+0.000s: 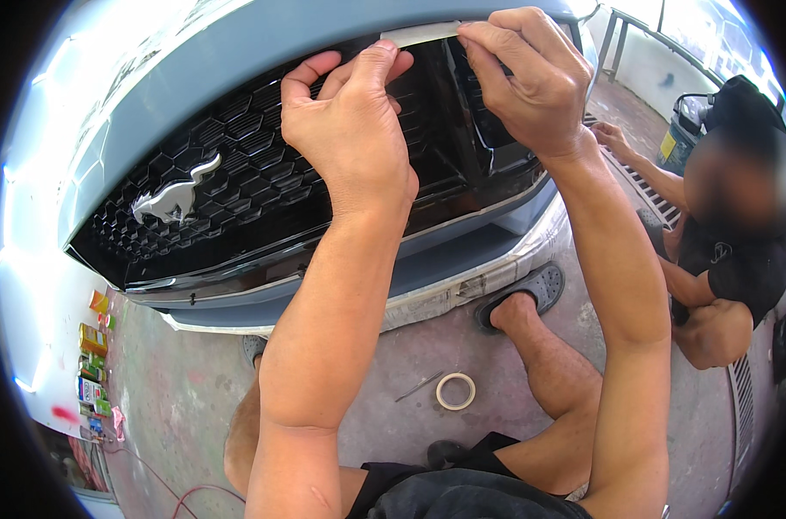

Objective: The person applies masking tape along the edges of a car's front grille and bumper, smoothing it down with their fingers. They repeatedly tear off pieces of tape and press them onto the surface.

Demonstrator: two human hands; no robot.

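Observation:
A short strip of pale masking tape (421, 35) stretches between my hands along the upper edge of a car's black honeycomb grille (246, 186). My left hand (351, 125) has its thumb on the strip's left end, with the fingers curled against the grille top. At the other end, my right hand (535, 86) pinches the tape between thumb and fingertips. Above it runs the grey-blue front edge (263, 43) of the car body. A silver horse emblem (176, 195) sits on the grille's left part. Below, white masking (427, 304) lines the bumper's lower edge.
A tape roll (455, 392) and a thin pointed tool (419, 387) lie on the concrete floor between my legs. At right, another person in black (721, 251) crouches near a floor grate (644, 186). Cans and boxes (92, 368) line the left wall, near a red hose (181, 502).

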